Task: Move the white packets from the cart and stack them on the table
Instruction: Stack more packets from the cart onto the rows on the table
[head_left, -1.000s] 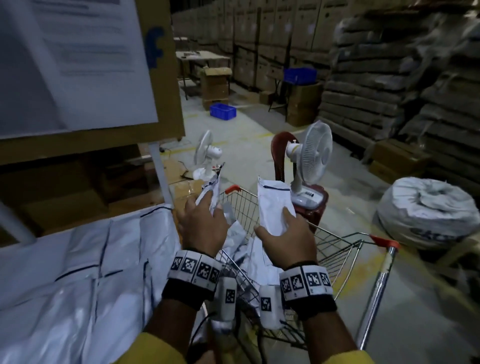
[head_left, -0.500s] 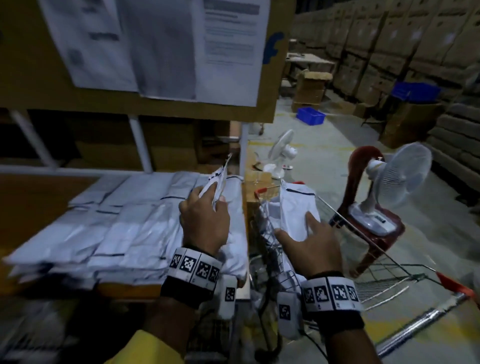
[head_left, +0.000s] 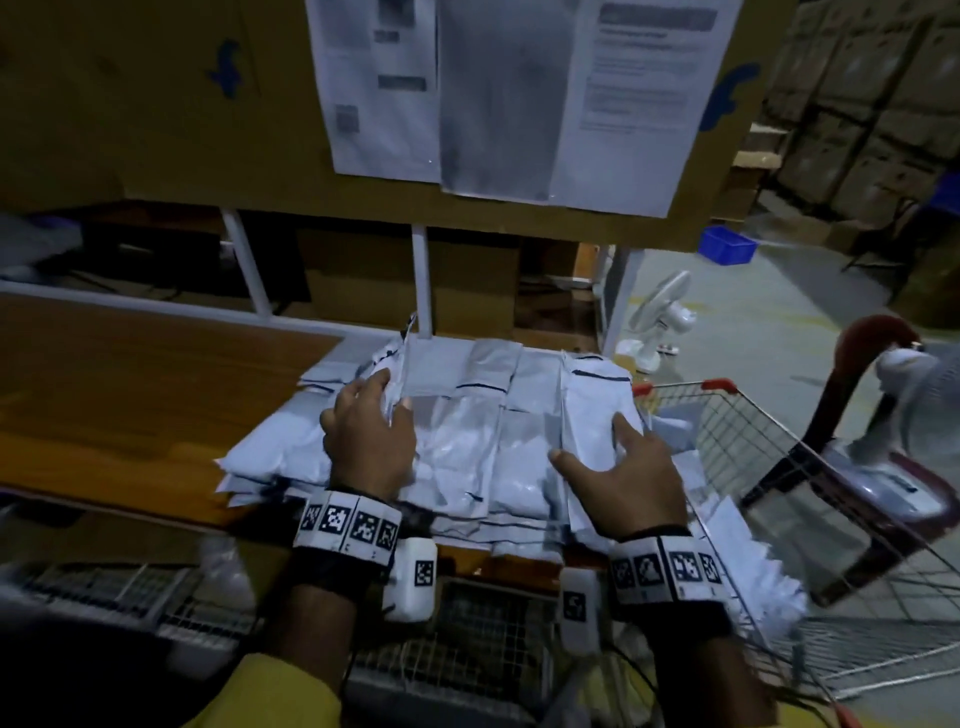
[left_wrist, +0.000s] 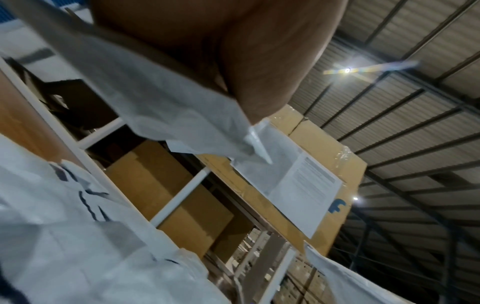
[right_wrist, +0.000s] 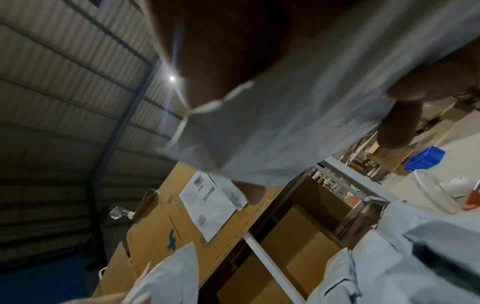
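Both hands were over the stack (head_left: 457, 447) on the table (head_left: 130, 395), each holding one white packet. Left hand (head_left: 371, 436) pinched its packet (head_left: 390, 384) by the edge; right hand (head_left: 631, 483) held its packet (head_left: 592, 405) between thumb and fingers. Risk, I'd say: the right packet sat at the stack's cart-side edge and could slide back into the cart (head_left: 779, 457). Slick film, uneven stack. Long axes ran away from me, dark-striped ends far.
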